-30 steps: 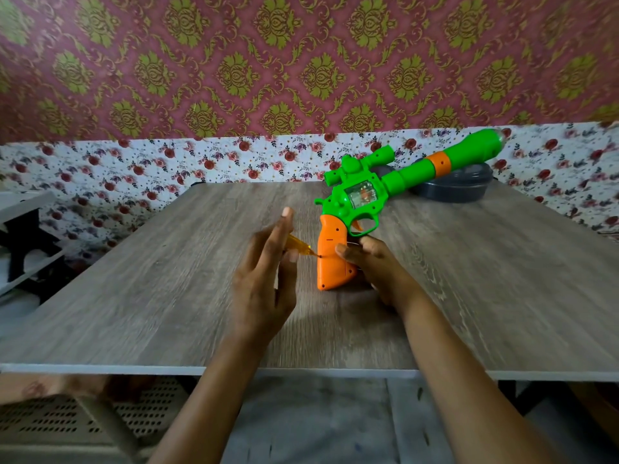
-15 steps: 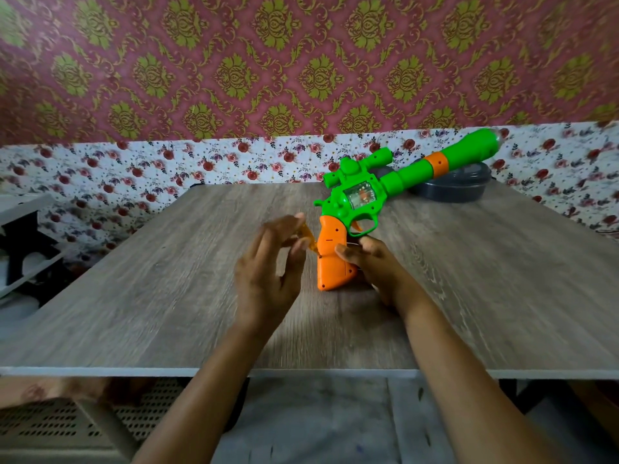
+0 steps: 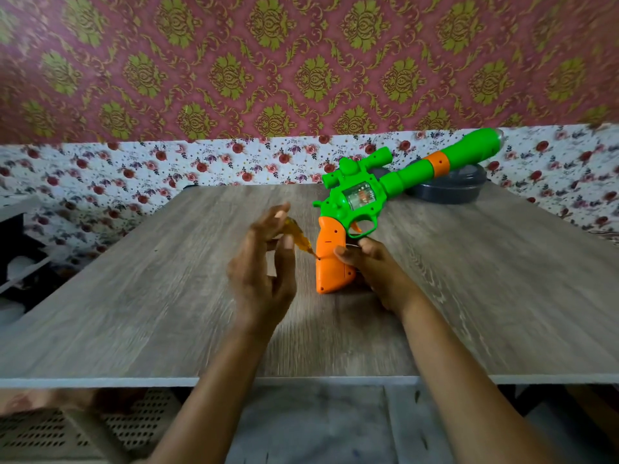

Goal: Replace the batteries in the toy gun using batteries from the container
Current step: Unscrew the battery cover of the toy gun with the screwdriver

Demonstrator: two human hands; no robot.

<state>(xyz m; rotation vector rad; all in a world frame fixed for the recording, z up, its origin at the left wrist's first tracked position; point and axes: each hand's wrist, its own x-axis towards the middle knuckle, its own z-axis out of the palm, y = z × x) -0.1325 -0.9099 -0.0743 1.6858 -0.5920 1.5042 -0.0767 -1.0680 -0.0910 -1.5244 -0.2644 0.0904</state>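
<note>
Toy gun [image 3: 361,199] on table [image 3: 134,296], right hand [image 3: 371,269] grip round its handle, left hand [image 3: 261,279] grip pinching screwdriver [image 3: 299,239], container [image 3: 449,189] behind barrel.

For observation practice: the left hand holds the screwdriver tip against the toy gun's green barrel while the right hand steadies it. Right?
No. The head view shows the screwdriver in the left hand touching the orange grip, not the barrel; the right hand steadies the toy gun.
</note>
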